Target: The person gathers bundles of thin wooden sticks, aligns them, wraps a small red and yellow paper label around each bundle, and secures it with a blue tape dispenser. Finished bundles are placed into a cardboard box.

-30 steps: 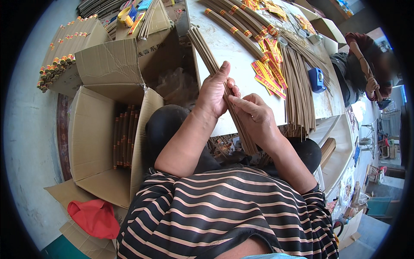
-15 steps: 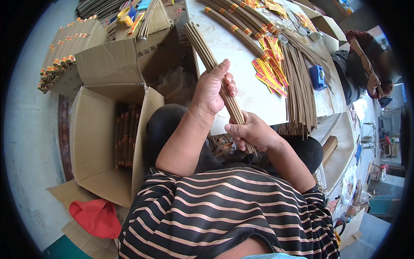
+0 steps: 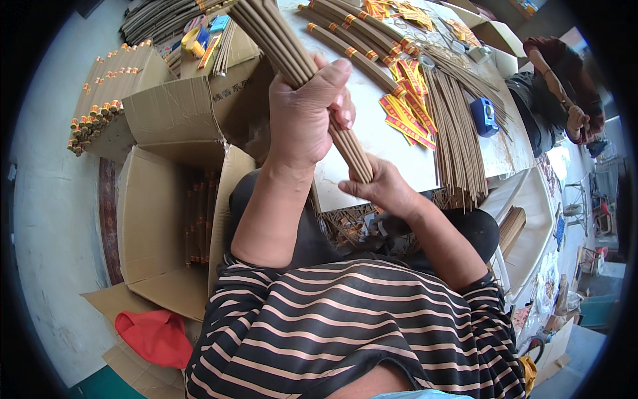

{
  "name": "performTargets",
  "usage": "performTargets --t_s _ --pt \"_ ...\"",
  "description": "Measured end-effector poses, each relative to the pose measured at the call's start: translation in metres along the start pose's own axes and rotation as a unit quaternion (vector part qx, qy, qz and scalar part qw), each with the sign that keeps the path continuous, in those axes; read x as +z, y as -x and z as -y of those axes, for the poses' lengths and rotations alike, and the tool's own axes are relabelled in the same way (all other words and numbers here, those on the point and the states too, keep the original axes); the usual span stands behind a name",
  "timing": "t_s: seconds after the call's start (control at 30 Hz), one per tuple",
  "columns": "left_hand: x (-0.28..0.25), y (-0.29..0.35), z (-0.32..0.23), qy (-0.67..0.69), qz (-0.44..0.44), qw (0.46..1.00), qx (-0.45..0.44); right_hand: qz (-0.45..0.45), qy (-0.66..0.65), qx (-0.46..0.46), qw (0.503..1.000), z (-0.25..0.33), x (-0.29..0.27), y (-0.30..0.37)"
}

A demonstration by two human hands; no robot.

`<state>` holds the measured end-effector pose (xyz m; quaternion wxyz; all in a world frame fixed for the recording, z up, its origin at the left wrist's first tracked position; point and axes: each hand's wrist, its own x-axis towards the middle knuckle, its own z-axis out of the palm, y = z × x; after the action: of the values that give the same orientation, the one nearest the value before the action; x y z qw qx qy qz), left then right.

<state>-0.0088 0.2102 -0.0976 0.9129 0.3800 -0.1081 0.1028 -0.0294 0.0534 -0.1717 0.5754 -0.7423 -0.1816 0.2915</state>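
Observation:
A bundle of thin brown incense sticks [image 3: 282, 48] slants across in front of me, its upper end near the top of the view. My left hand [image 3: 302, 113] is closed round its middle, thumb laid over the sticks. At the lower end, my right hand [image 3: 389, 189] holds the tips between thumb and fingers; some fingers are hidden. Beyond my hands, on the white table [image 3: 405, 163], lie red and yellow paper labels [image 3: 407, 120], a row of loose incense sticks [image 3: 458, 146] and several banded incense bundles [image 3: 359, 58].
At my left stands an open cardboard box [image 3: 149, 219] with wrapped bundles inside. Stacked bundles [image 3: 109, 86] and a red cloth [image 3: 154, 338] are further left. A blue tape dispenser [image 3: 485, 116] sits on the table's right side. Another person [image 3: 561, 93] is at the far right.
My left hand has risen toward me with the bundle, which looks larger and higher now. The right hand has moved slightly up and sits at the bundle's lower end, no tips protruding below it.

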Motion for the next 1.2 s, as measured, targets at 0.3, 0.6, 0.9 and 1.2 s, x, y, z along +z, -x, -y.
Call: performTargets --t_s 0.3,0.6,0.9,1.2 --pt "0.007 0.002 0.053 -0.278 0.072 0.958 0.003 -0.067 -0.068 -0.101 0.99 -0.018 -0.017 -0.04" --pt "0.017 0.008 0.064 -0.331 0.032 0.942 0.04 -0.093 -0.038 -0.177 0.979 -0.021 -0.021 -0.037" --pt "0.012 0.001 0.019 -0.042 -0.113 0.992 -0.039 -0.15 0.173 -0.071 0.971 0.021 0.0 0.015" --pt "0.006 0.011 0.012 0.015 -0.035 0.995 -0.09 -0.092 0.101 -0.018 0.99 0.025 0.008 0.042"
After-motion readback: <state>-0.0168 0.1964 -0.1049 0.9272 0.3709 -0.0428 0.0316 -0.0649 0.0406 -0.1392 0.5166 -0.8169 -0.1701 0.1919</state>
